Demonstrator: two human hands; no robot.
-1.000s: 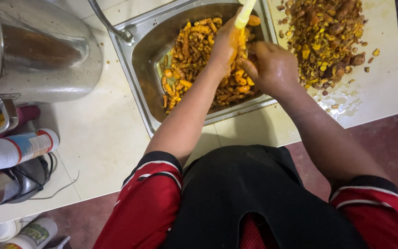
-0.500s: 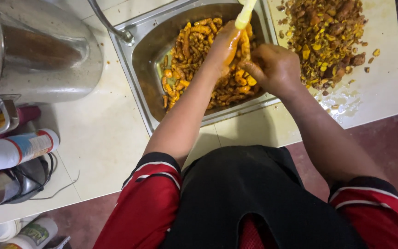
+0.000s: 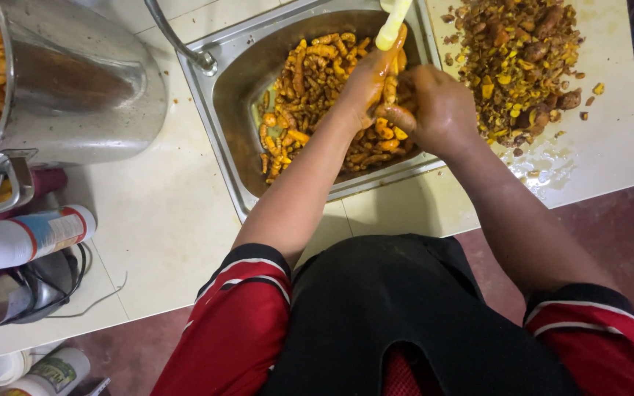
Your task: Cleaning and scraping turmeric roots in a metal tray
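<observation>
Not much has moved since a second ago: both hands are still low over the steel sink [image 3: 240,95], at about 12 o'clock from the body. The left hand [image 3: 365,81] keeps its fingers clenched around a pale yellow tool [image 3: 392,26], which has barely tilted. The right hand [image 3: 434,106] is still curled on an orange root piece [image 3: 394,116], just over the root heap [image 3: 310,95]. Looks like the scraping's mid-piece. The peelings pile [image 3: 519,62] sits at 1 o'clock on the bench [image 3: 163,220], the big pot [image 3: 75,88] at 10.
</observation>
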